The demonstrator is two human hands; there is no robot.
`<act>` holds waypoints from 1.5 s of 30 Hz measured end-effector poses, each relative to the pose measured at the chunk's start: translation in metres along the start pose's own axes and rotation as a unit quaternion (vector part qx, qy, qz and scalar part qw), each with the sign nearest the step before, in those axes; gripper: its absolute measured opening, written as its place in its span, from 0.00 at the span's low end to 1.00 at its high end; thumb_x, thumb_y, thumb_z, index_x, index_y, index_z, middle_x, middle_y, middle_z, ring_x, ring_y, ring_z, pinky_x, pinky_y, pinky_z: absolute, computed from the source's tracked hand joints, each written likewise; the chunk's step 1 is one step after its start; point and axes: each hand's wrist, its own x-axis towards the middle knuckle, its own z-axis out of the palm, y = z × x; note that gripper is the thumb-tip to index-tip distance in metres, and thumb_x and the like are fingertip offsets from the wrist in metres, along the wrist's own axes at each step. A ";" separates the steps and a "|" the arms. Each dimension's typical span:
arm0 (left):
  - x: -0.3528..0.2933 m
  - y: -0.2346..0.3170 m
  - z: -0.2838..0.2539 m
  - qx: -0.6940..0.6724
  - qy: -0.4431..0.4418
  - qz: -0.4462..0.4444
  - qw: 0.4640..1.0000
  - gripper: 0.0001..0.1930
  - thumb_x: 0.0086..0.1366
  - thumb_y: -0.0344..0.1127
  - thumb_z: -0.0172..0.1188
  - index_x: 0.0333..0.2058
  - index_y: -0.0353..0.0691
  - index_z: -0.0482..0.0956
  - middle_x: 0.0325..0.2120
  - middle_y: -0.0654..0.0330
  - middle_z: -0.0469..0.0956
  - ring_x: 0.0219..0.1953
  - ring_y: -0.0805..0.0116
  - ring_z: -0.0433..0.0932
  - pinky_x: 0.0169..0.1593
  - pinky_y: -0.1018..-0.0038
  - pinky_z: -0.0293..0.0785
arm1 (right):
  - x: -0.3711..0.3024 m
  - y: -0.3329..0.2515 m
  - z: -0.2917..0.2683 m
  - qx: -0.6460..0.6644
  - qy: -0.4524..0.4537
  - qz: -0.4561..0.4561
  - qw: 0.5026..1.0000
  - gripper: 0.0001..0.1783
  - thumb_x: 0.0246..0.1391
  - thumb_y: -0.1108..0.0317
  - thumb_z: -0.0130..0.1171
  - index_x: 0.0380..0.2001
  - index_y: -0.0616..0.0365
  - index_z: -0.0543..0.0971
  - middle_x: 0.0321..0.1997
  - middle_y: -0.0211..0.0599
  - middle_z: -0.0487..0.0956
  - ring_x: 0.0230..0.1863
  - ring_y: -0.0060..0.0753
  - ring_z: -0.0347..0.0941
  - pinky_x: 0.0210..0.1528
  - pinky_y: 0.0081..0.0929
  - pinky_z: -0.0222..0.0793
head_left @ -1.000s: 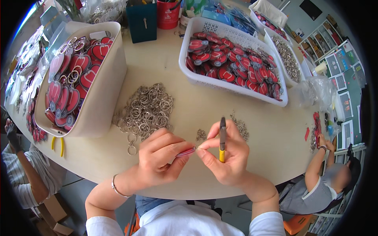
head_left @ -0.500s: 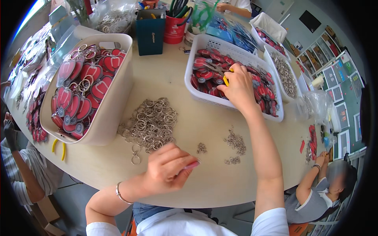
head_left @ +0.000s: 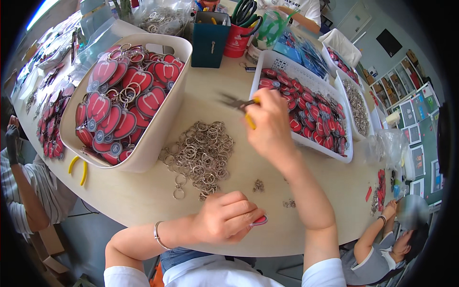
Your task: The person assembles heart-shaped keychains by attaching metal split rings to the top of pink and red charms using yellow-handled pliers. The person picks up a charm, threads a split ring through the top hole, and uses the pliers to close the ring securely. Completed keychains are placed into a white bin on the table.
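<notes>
My left hand (head_left: 229,217) is closed, pinching a red pendant (head_left: 260,220) with a pale edge near the table's front; part of the pendant is hidden by my fingers. In my right hand (head_left: 270,126) are pliers (head_left: 237,102) with yellow handles, their blurred jaws pointing left above the table. The hand is beside a white basket (head_left: 313,146) full of red pendants. Between my hands and a cream bin (head_left: 166,119) lies a heap of metal key rings (head_left: 203,155). Tiny metal rings (head_left: 258,185) sit in a small pile, and another small pile (head_left: 289,204) is partly behind my right forearm.
Key-ringed red pendants (head_left: 125,124) fill the cream bin. Yellow-handled pliers (head_left: 79,171) lie at its front. Behind stand a dark teal box (head_left: 206,48) and a red cup (head_left: 236,42) with scissors. Metal parts (head_left: 356,103) fill a tray at right. Other people sit around the table.
My right hand with the pliers has lifted out of the white basket and moved left. My left hand with the pendant has moved right and slightly down. The view has shifted a little.
</notes>
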 end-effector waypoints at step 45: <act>0.010 0.005 -0.007 -0.143 0.078 -0.251 0.954 0.10 0.48 0.20 0.66 0.32 0.34 0.82 0.24 0.58 0.78 0.26 0.66 0.73 0.30 0.74 0.68 | -0.045 -0.062 -0.124 0.227 -0.034 0.188 0.955 0.07 0.36 0.76 0.67 0.20 0.65 0.78 0.34 0.39 0.70 0.34 0.34 0.67 0.37 0.27 0.64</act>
